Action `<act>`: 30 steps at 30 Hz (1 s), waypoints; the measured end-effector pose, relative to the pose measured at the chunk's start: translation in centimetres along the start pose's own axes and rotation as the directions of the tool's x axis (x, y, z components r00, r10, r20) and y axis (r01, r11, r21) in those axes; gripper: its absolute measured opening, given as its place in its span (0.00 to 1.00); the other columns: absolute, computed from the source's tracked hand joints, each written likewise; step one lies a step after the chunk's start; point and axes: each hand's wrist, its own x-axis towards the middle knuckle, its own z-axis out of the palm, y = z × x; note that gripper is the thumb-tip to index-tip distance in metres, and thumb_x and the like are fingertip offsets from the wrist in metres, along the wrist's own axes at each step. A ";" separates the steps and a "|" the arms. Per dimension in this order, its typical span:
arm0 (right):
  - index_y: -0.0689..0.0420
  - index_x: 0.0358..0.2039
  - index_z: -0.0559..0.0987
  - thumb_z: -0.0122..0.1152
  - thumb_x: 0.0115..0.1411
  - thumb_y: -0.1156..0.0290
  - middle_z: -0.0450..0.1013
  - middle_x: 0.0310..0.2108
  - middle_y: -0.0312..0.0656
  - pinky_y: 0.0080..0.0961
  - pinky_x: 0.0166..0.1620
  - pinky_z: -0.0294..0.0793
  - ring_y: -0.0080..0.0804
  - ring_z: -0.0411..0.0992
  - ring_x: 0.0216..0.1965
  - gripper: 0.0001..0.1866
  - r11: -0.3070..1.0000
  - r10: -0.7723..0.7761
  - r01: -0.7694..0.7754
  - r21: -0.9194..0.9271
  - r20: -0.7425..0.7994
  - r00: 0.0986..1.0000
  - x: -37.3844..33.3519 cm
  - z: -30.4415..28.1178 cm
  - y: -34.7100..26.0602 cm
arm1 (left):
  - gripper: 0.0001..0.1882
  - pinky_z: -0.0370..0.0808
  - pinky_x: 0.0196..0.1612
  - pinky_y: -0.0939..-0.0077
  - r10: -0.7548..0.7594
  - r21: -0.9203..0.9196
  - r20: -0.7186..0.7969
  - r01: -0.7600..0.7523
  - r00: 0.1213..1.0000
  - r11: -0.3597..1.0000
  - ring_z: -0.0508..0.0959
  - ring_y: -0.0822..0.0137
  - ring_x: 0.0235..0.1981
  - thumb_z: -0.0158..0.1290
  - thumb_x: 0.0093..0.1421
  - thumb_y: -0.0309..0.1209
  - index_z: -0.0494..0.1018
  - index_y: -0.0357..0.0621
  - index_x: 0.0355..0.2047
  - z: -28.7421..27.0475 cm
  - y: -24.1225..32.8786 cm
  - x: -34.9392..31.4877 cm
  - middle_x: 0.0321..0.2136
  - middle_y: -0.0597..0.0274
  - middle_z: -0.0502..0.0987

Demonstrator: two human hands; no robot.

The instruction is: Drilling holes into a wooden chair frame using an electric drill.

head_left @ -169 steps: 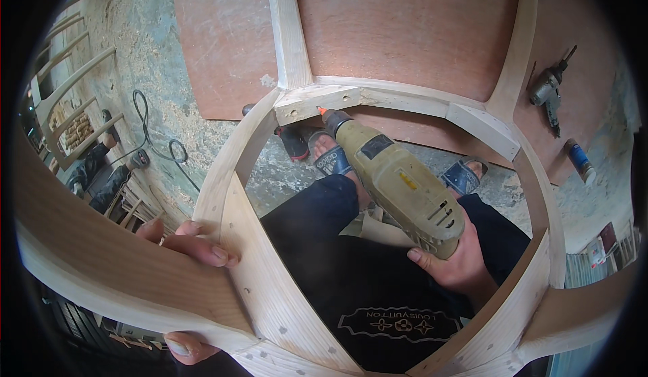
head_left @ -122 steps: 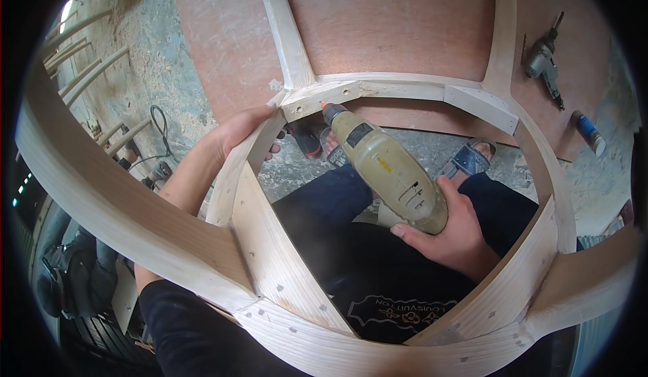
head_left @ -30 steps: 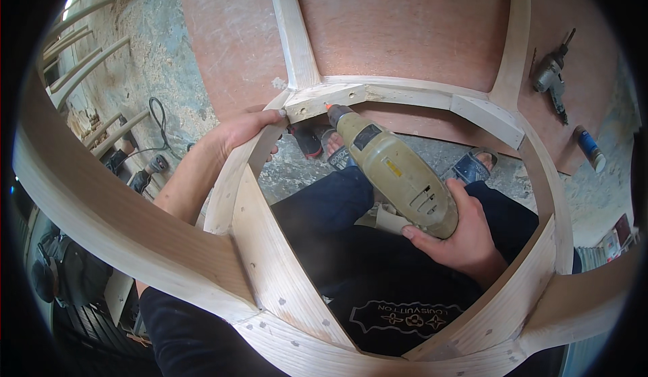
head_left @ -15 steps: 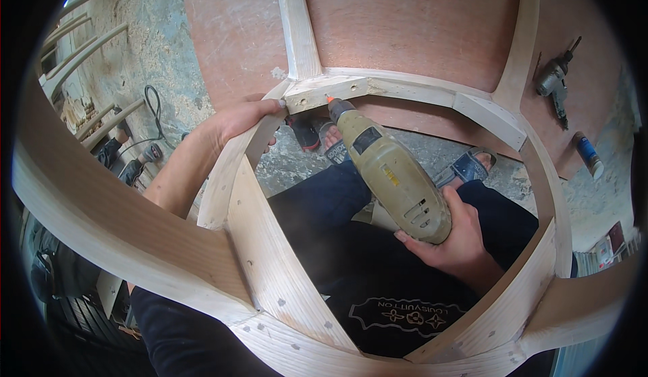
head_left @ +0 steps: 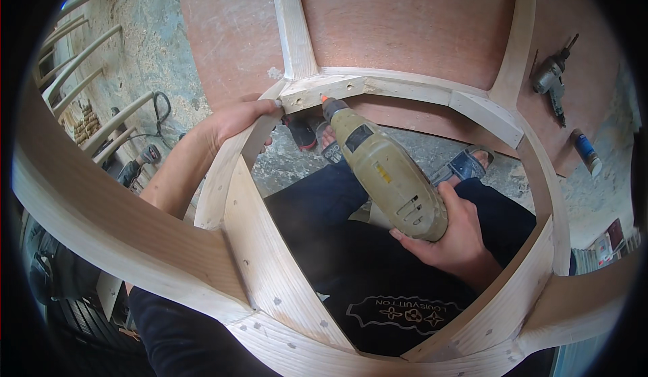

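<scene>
A pale wooden chair frame surrounds my lap, its curved rails joined by angled blocks. My left hand grips the rail at the far left corner, thumb on top and fingers curled underneath. In my right hand is an olive-coloured power drill, held by its rear and handle; most of the handle is hidden behind the body. Its orange-tipped nose meets the corner block at the far side, between two round holes. The bit itself cannot be made out.
Beyond the frame lies a reddish-brown board. On its right rest a second power tool and a blue-and-white can. Curved wooden pieces and a black cable are at left. My sandalled feet show through the frame.
The whole view has shifted slightly, so frame, drill and hands appear a little further left. The drill's tip stays at the same spot on the block, and both grips are unchanged.
</scene>
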 end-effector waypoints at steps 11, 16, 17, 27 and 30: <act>0.60 0.40 0.72 0.83 0.46 0.57 0.79 0.28 0.50 0.41 0.32 0.82 0.54 0.81 0.31 0.31 0.996 -0.077 0.071 -0.058 -0.100 0.992 0.4 0.1 0.0 | 0.25 0.79 0.27 0.73 -0.007 0.041 0.003 0.007 1.000 0.999 0.78 0.67 0.24 0.50 0.70 0.40 0.68 0.39 0.62 0.1 0.3 0.0 0.39 0.55 0.75; 0.62 0.41 0.68 0.83 0.47 0.64 0.80 0.33 0.52 0.33 0.37 0.82 0.49 0.84 0.38 0.31 0.989 -0.040 0.038 -0.143 -0.011 0.999 0.3 -0.2 -0.7 | 0.25 0.79 0.27 0.73 -0.024 0.022 -0.015 0.025 1.000 0.999 0.78 0.67 0.23 0.50 0.69 0.40 0.68 0.40 0.61 0.1 0.1 -0.1 0.38 0.56 0.76; 0.62 0.41 0.69 0.82 0.47 0.64 0.80 0.33 0.52 0.33 0.37 0.82 0.49 0.84 0.38 0.31 0.989 -0.042 0.038 -0.142 -0.022 0.999 0.2 -0.4 -1.0 | 0.25 0.79 0.27 0.71 -0.017 0.031 -0.008 0.017 1.000 0.999 0.78 0.67 0.22 0.50 0.69 0.40 0.68 0.40 0.61 0.1 0.1 0.1 0.38 0.57 0.76; 0.63 0.41 0.71 0.81 0.49 0.64 0.81 0.35 0.53 0.32 0.41 0.82 0.48 0.84 0.40 0.29 0.986 -0.003 -0.005 -0.165 -0.049 0.999 -0.3 -0.6 -1.8 | 0.39 0.61 0.70 0.50 0.831 0.661 0.453 -0.747 0.324 -0.069 0.60 0.50 0.70 0.69 0.49 0.56 0.77 0.58 0.60 2.4 4.6 0.1 0.67 0.59 0.66; 0.63 0.42 0.71 0.81 0.49 0.64 0.82 0.35 0.53 0.32 0.41 0.82 0.48 0.84 0.40 0.29 0.995 -0.022 0.019 -0.097 -0.033 0.999 0.0 0.0 -1.1 | 0.36 0.59 0.70 0.48 0.696 0.565 0.675 -0.778 0.246 -0.274 0.58 0.50 0.71 0.69 0.49 0.56 0.79 0.57 0.58 4.1 6.2 -0.8 0.67 0.58 0.66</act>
